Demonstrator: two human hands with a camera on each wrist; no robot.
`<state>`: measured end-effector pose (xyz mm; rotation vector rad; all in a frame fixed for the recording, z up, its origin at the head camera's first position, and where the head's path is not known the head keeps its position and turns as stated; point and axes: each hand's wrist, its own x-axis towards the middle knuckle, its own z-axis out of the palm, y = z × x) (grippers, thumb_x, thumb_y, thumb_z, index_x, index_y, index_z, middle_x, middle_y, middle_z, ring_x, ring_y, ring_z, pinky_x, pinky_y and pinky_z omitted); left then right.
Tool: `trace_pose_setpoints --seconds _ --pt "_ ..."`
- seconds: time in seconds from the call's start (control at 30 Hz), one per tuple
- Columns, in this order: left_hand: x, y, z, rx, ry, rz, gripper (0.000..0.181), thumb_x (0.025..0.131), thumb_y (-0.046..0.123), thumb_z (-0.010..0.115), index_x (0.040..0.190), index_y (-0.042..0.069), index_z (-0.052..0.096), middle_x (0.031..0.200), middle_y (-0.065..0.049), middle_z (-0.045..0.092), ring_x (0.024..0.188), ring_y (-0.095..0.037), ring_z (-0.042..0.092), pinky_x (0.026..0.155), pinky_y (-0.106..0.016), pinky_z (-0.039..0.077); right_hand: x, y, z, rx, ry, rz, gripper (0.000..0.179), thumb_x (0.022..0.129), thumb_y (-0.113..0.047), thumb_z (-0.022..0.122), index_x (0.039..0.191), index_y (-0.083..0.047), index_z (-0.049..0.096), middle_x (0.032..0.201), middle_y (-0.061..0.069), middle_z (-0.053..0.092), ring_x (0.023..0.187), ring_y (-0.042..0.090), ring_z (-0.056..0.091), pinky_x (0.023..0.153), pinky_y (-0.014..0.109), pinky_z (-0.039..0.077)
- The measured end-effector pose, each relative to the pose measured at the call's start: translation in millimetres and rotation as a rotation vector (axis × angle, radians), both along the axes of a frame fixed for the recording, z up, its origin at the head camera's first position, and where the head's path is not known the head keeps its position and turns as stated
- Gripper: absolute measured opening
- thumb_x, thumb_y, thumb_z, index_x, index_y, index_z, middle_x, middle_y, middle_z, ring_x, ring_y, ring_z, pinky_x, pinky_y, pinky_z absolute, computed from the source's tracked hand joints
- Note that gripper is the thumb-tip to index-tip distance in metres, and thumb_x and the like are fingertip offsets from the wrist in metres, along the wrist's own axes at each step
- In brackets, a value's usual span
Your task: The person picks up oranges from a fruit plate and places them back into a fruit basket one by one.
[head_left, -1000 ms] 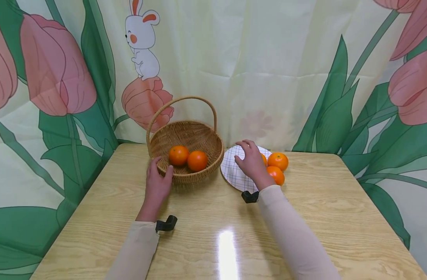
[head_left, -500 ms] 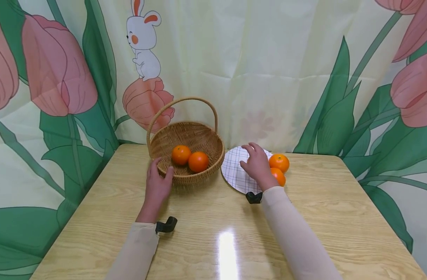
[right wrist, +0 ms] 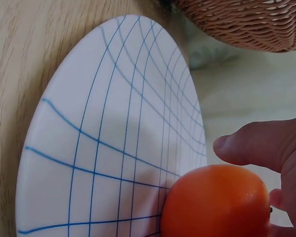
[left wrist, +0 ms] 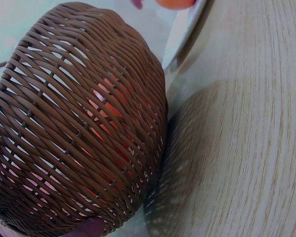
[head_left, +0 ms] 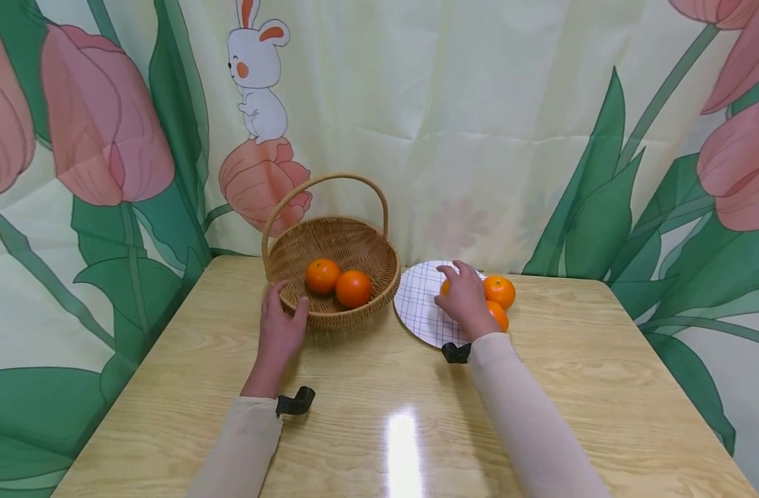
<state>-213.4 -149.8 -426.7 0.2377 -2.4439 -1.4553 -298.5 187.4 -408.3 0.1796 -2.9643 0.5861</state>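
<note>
Resting on the checked plate [head_left: 416,304], the fruit [right wrist: 214,202] has no real long axis: it is squat, wider along the plate than it is tall, with a small dark spot at the end turned up from the plate. The right hand [head_left: 468,301] arches around it with fingers bent and spread, not closed; the right wrist view shows one finger just clear of its skin, while contact on the far side cannot be told.

Its skin is deep orange, smooth and softly shiny. Two more fruits [head_left: 499,292] sit beside it at the plate's right side, partly behind the hand and wrist.

Left of the plate, the brown basket [head_left: 329,238] tips its mouth toward the person, its oval running left to right and its handle [head_left: 335,176] arching above. The left hand [head_left: 282,325] grips the near left rim. A pair of fruits [head_left: 353,288] lies inside.

From the head, the basket's inside and both hands show. Only the left wrist view gives the woven underside, orange glowing through the gaps, and the shadow on the counter [head_left: 367,380]. The finger's gap above the fruit is plain only from the right wrist.
</note>
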Motion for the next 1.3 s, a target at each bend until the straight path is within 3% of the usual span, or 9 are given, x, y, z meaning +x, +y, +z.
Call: trace_pose_setpoints --seconds 0.33,0.6,1.03,1.3 --pt "-2.4 3.3 3.5 0.001 0.007 -0.008 0.060 0.097 0.041 0.052 0.147 0.017 0.030 0.154 -0.017 0.027 0.143 -0.036 0.028 0.112 -0.057 0.029 -0.4 6 0.3 0.041 -0.047 -0.009 0.061 0.081 -0.016 0.070 0.138 -0.014 0.050 0.152 0.023 0.029 0.137 0.045 0.029 0.107 0.065 0.031" --pt "-0.4 6.7 4.9 -0.004 0.024 -0.019 0.059 0.097 0.039 0.052 0.146 0.015 0.031 0.154 -0.019 0.027 0.142 -0.038 0.028 0.111 -0.058 0.030 2.8 8 1.6 0.074 -0.088 0.015 0.058 0.084 -0.012 0.071 0.138 -0.008 0.050 0.147 0.022 0.035 0.133 0.043 0.034 0.108 0.057 0.037" --pt "5.1 2.6 0.4 -0.006 -0.004 -0.003 0.058 0.097 0.039 0.052 0.146 0.017 0.031 0.153 -0.020 0.027 0.141 -0.040 0.030 0.110 -0.059 0.030 5.3 -2 -1.0 0.052 -0.001 0.068 0.056 0.085 -0.016 0.070 0.137 -0.009 0.051 0.146 0.022 0.037 0.131 0.043 0.038 0.108 0.057 0.037" --pt "5.4 1.2 1.7 -0.009 -0.005 0.001 0.058 0.096 0.041 0.051 0.146 0.019 0.031 0.153 -0.020 0.027 0.140 -0.040 0.031 0.110 -0.059 0.031 10.2 -9 5.5 0.042 0.072 0.109 0.058 0.087 -0.023 0.070 0.139 -0.012 0.049 0.146 0.021 0.036 0.131 0.042 0.038 0.106 0.056 0.039"
